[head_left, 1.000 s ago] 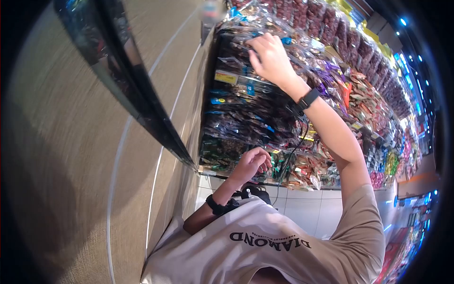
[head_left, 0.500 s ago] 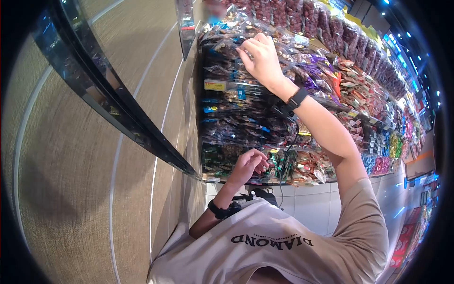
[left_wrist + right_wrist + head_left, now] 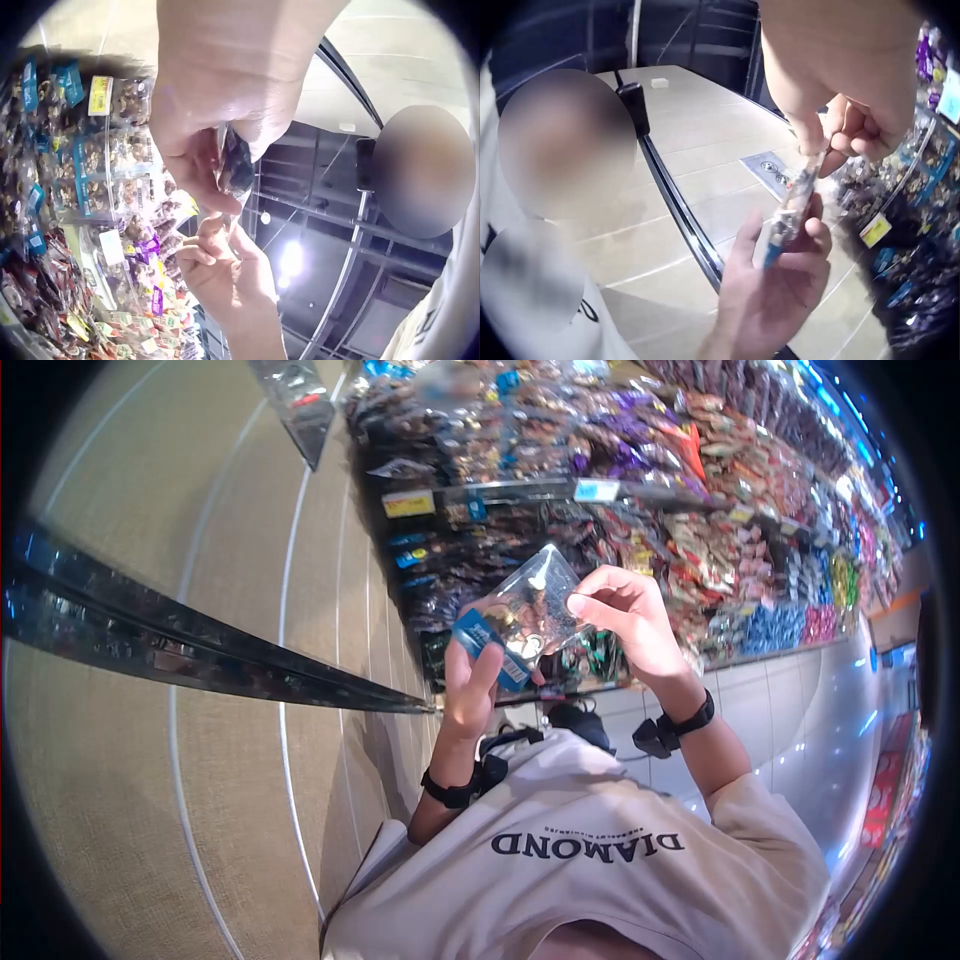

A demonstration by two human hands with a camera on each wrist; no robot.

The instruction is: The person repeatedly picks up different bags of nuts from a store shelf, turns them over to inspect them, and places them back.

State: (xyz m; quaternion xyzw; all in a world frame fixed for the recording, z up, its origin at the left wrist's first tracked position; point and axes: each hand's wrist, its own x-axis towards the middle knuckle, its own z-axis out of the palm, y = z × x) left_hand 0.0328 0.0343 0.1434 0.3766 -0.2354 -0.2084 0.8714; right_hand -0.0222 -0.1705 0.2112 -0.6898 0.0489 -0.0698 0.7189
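A clear bag (image 3: 535, 595) with a blue label and brown pieces inside is held between both hands in front of the chest. The left hand (image 3: 470, 685) grips its blue-labelled end, thumb on the label. The right hand (image 3: 640, 625) pinches the opposite edge between thumb and fingers. Seen edge-on in the right wrist view, the bag (image 3: 791, 206) runs from the left hand (image 3: 772, 296) up to the right hand (image 3: 847, 112). In the left wrist view the left hand (image 3: 217, 112) is above the right hand (image 3: 232, 285), and the bag between them is partly hidden.
Shelves of packed bags (image 3: 700, 540) fill the area beyond the hands, with a yellow price tag (image 3: 408, 504) on one shelf edge. A beige panelled wall (image 3: 230, 790) with a dark glossy strip (image 3: 200, 630) stands on the left. Pale floor tiles (image 3: 740, 710) show below the shelves.
The right hand has come down from the upper shelf toward the chest, now with a bag. The left hand has risen slightly and grips the bag's other end. The head view has shifted.
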